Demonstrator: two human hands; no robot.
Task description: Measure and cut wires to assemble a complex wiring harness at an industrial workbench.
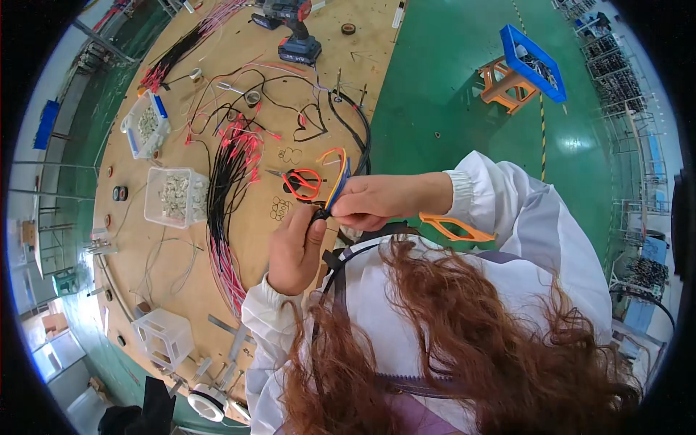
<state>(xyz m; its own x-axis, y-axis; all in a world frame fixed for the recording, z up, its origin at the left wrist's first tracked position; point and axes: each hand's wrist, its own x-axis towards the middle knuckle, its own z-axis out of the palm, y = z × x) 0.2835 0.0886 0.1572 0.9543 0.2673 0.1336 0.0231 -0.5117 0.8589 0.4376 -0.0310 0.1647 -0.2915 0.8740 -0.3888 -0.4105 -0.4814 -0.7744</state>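
My left hand [293,250] and my right hand [373,203] meet over the edge of a plywood workboard [246,239]. Together they pinch a small black connector [320,212] from which a looped bundle of orange, yellow and blue wires [338,170] rises. Red-handled scissors [302,183] lie on the board just beyond the hands. A thick harness of black and red wires [226,196] with red terminals runs along the board to the left of the hands.
Clear plastic boxes of small white parts [174,196] [147,125] sit left of the harness, an empty one [163,337] nearer. A cordless drill [293,25] lies at the far end. A blue crate on an orange stool [529,69] stands on the green floor.
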